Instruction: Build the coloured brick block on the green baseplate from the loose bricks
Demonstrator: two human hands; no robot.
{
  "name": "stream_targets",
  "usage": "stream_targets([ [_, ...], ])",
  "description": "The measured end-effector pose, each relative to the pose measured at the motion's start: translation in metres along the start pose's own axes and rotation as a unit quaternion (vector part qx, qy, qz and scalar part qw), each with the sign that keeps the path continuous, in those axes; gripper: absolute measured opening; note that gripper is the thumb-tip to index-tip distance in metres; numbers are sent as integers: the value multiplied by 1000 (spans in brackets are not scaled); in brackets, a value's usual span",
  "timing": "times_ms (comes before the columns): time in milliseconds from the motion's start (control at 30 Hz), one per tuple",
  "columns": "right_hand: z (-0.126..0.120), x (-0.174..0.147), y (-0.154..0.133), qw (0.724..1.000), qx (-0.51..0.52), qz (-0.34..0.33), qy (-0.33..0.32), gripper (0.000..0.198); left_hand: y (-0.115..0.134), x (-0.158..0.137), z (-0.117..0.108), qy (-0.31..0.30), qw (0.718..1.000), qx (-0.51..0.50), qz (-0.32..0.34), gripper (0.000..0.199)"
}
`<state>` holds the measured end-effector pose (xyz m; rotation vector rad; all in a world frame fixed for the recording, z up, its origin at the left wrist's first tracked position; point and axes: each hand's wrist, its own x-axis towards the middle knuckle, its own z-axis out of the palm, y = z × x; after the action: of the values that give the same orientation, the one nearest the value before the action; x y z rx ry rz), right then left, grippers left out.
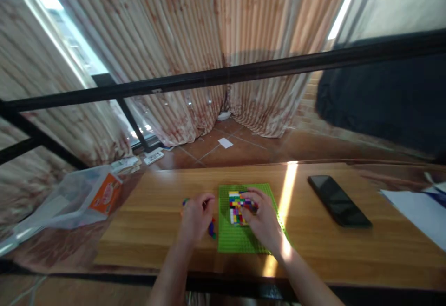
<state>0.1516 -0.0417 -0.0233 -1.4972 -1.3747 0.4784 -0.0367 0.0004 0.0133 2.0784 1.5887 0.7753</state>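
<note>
A green studded baseplate (237,241) lies on the wooden table, bearing a block of small multicoloured building bricks (235,207). My right hand (263,220) reaches over the right side of this block. Its thumb and fingers are bent around a small dark brick at the block's right edge, and the palm hides part of the plate. Just left of the plate, my left hand (195,217) is closed, fingers curled towards the thumb; whatever it may hold cannot be made out. A few loose bricks (212,228) lie beside it, and others are partly hidden behind it.
To the right on the table lies a black phone (339,201), with white paper (414,215) beyond it. A clear plastic box (75,199) with an orange label stands left of the table. A black metal rail (209,77) crosses in front of the curtains (181,27).
</note>
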Motion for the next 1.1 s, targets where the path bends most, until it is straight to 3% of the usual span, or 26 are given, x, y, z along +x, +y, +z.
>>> stream_targets([
  [133,-6,1,11,999,-26,-33,-35,26,-37,6,-29,24,994,57,-89,22],
  [233,-7,2,18,997,-37,-48,-48,26,-49,4,-30,10,991,105,-84,27],
  [500,-8,9,24,995,-48,-55,-68,27,-41,3,-9,-86,984,154,34,21],
  [800,-11,9,26,995,-49,-55,-73,27,-47,6,-2,-75,982,171,-4,17],
  [1100,-12,8,22,994,-52,-59,-70,27,-31,6,-2,-79,983,161,-41,16],
])
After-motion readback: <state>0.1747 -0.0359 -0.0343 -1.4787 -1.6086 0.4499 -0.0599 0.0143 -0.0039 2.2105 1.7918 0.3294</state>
